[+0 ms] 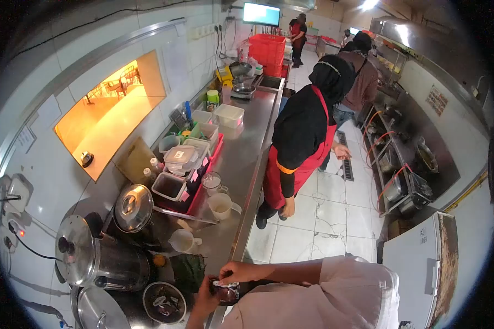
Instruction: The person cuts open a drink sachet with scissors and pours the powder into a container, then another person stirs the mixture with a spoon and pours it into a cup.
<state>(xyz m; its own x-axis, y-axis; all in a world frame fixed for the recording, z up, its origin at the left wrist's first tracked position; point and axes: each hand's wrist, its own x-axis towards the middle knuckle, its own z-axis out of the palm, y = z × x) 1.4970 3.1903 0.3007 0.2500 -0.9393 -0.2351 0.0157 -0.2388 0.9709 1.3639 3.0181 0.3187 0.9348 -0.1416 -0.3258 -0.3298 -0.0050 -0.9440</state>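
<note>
At the worktop's (pixel 247 142) edge, a dark packet (pixel 228 295) is gripped by the left hand (pixel 205 300) and pinched by the right hand (pixel 236 272); two-handed handling seems in hand, and a steady grip is apparently called for.

Steel counter (pixel 252 127), up the centre-left of the frame.
It carries a red tray (pixel 217 156) left of centre, jugs (pixel 184 241) lower, a pale container (pixel 229 115) higher.

A lamp (pixel 369 4) is glaring at one o'clock; a hatch (pixel 115 122) is glowing amber at ten; fisheye distortion is bending edges.
</note>
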